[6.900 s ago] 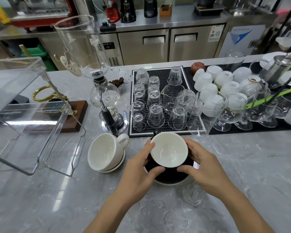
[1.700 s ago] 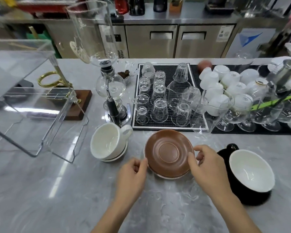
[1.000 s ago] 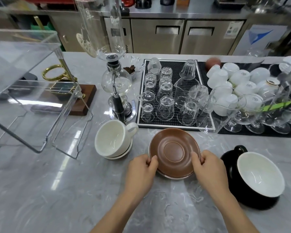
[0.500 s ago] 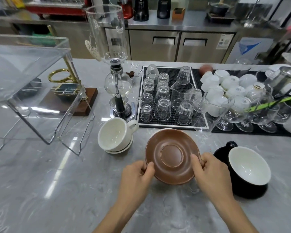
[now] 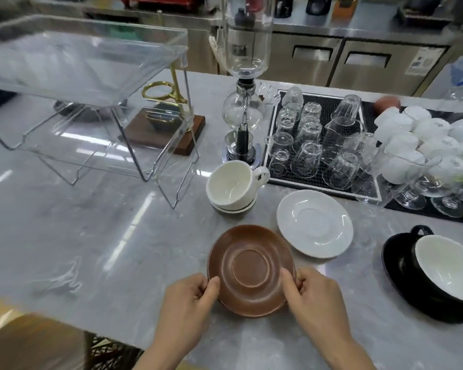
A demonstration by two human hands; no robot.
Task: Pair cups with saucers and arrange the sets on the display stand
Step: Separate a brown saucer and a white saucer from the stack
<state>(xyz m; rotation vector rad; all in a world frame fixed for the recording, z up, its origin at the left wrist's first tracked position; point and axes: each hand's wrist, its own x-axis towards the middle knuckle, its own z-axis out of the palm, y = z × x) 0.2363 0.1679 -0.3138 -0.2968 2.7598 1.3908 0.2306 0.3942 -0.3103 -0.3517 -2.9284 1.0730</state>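
I hold a brown saucer (image 5: 250, 271) by its rim above the marble counter, my left hand (image 5: 189, 297) on its left edge and my right hand (image 5: 314, 295) on its right edge. A bare white saucer (image 5: 314, 222) lies on the counter just beyond it. A white cup (image 5: 234, 184) sits on a white saucer to the left of that. At the right, a black cup with a white inside (image 5: 445, 265) rests on a black saucer (image 5: 396, 265). The clear acrylic display stand (image 5: 86, 65) stands at the far left.
A glass siphon coffee maker (image 5: 243, 108) stands behind the white cup. A black mat (image 5: 324, 102) holds several upturned glasses, with white cups (image 5: 412, 140) and stemmed glasses to its right. The counter's near edge (image 5: 96, 331) runs below my left hand.
I have lifted the brown saucer off the white saucer and drawn it toward me and to the left. The white saucer beneath it is now uncovered.
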